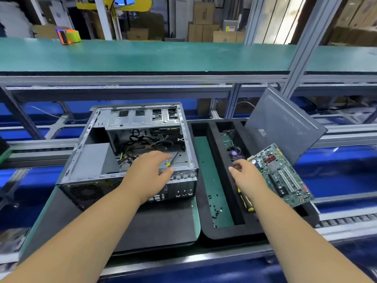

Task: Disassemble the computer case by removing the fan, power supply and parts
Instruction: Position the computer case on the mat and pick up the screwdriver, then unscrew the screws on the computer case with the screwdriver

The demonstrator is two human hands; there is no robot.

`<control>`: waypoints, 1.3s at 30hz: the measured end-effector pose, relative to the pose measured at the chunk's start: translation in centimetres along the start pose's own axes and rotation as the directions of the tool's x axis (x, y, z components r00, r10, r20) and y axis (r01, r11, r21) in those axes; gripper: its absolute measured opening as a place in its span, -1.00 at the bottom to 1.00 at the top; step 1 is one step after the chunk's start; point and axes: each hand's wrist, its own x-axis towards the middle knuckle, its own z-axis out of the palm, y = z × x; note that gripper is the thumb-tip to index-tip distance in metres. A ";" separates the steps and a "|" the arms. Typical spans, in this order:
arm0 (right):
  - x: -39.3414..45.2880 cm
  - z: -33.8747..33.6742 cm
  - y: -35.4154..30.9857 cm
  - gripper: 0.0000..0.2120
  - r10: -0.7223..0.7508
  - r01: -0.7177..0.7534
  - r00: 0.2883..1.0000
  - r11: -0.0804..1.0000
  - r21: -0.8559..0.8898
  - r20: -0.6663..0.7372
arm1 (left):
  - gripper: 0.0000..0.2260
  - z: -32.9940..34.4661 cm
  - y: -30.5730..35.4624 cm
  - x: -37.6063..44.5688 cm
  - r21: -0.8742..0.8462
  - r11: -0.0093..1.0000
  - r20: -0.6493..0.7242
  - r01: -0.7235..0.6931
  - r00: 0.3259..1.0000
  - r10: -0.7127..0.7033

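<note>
The computer case [130, 152] sits open on the bench, circuit board [281, 174] already out on the foam tray [224, 231] (screws too). Left hand [149, 172] reaches inside, fingers loose, holding nothing. Right hand [246, 176] hovers relaxed beside the board. Power supply [95, 160] looks next, probably needing the screwdriver [173, 160].
</note>
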 end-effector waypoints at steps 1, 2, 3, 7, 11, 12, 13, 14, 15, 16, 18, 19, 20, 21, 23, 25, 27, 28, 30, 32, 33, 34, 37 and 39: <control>0.2 0.0 0.8 -0.63 0.004 -0.004 1.000 1.000 -0.018 0.015 | -0.66 0.4 0.4 0.1 0.005 1.000 0.001 0.007 1.000 -0.007; 0.4 0.0 1.5 -0.63 0.009 -0.008 1.000 0.999 -0.041 0.029 | -0.67 0.7 0.7 0.1 0.012 1.000 0.002 0.015 1.000 -0.015; 0.6 0.0 2.2 -0.63 0.016 -0.013 0.999 0.997 -0.071 0.044 | -0.69 1.1 1.0 0.1 0.020 1.000 0.004 0.024 1.000 -0.024; 1.5 0.4 4.4 -0.57 0.056 -0.029 0.992 0.974 -0.224 0.114 | -0.77 2.1 2.1 0.2 0.025 0.997 -0.017 0.073 0.997 -0.072; 2.2 0.9 5.9 -0.50 0.116 -0.046 0.977 0.935 -0.352 0.181 | -0.78 2.6 3.0 0.1 0.030 0.993 -0.017 0.116 0.993 -0.115; 2.3 1.1 6.1 -0.49 0.130 -0.052 0.972 0.932 -0.358 0.196 | -0.78 2.7 3.1 0.1 0.036 0.992 -0.018 0.125 0.992 -0.124; 2.5 1.2 6.3 -0.48 0.139 -0.055 0.968 0.931 -0.361 0.211 | -0.78 2.7 3.2 0.1 0.041 0.990 -0.020 0.132 0.991 -0.132; 2.6 1.2 6.4 -0.49 0.142 -0.052 0.964 0.929 -0.366 0.226 | -0.78 2.8 3.4 0.0 0.045 0.989 -0.023 0.140 0.990 -0.139; 2.8 1.3 6.5 -0.50 0.140 -0.043 0.961 0.927 -0.373 0.238 | -0.78 2.8 3.5 0.0 0.047 0.988 -0.025 0.146 0.989 -0.145; 2.9 1.3 6.5 -0.52 0.133 -0.030 0.960 0.923 -0.383 0.247 | -0.78 2.7 3.6 0.0 0.048 0.987 -0.026 0.152 0.988 -0.151; 3.0 1.4 6.7 -0.57 0.120 -0.005 0.959 0.911 -0.412 0.255 | -0.78 2.7 3.8 -0.1 0.054 0.986 -0.031 0.156 0.987 -0.155; 3.0 1.4 6.7 -0.59 0.119 0.003 0.959 0.903 -0.429 0.257 | -0.77 2.6 3.9 -0.2 0.056 0.986 -0.035 0.156 0.987 -0.154; 3.0 1.4 6.7 -0.60 0.123 0.006 0.957 0.896 -0.443 0.262 | -0.77 2.6 4.1 -0.4 0.057 0.986 -0.040 0.154 0.988 -0.152; 3.0 1.3 6.7 -0.61 0.127 0.008 0.955 0.892 -0.451 0.269 | -0.76 2.5 4.1 -0.5 0.060 0.987 -0.048 0.151 0.988 -0.148; 2.9 1.3 6.7 -0.65 0.128 0.013 0.950 0.893 -0.449 0.284 | -0.74 2.4 4.3 -0.9 0.070 0.987 -0.065 0.146 0.988 -0.142; 2.9 1.3 6.5 -0.67 0.124 0.012 0.950 0.902 -0.431 0.286 | -0.71 2.1 4.3 -1.4 0.069 0.985 -0.082 0.158 0.985 -0.153; 2.9 1.1 6.0 -0.69 0.113 -0.005 0.958 0.926 -0.379 0.264 | -0.68 1.8 4.0 -1.9 0.066 0.983 -0.093 0.173 0.982 -0.167; 2.9 1.0 5.6 -0.70 0.103 -0.018 0.964 0.945 -0.327 0.245 | -0.67 1.6 3.8 -2.1 0.071 0.981 -0.094 0.181 0.980 -0.174; 2.7 0.7 4.2 -0.76 0.072 -0.034 0.976 0.983 -0.180 0.204 | -0.66 1.1 3.3 -2.4 0.079 0.977 -0.091 0.196 0.978 -0.189; 2.4 0.4 2.3 -0.80 0.028 -0.023 0.986 0.999 -0.036 0.162 | -0.65 0.7 2.6 -2.5 0.088 0.975 -0.091 0.206 0.976 -0.198; 2.3 0.2 1.3 -0.79 -0.004 0.002 0.991 1.000 0.011 0.135 | -0.64 0.4 2.2 -2.5 0.096 0.973 -0.091 0.209 0.975 -0.200; 2.0 0.1 0.2 -0.79 -0.040 0.035 0.993 0.998 0.049 0.107 | -0.63 0.2 1.8 -2.5 0.103 0.972 -0.092 0.210 0.975 -0.201; 1.2 0.0 -3.2 -0.75 -0.139 0.130 0.989 0.981 0.147 0.050 | -0.63 -0.6 0.6 -2.4 0.097 0.976 -0.098 0.196 0.977 -0.187; 0.6 0.3 -5.3 -0.75 -0.184 0.174 0.982 0.967 0.186 0.035 | -0.63 -1.2 -0.4 -2.5 0.098 0.978 -0.085 0.182 0.981 -0.174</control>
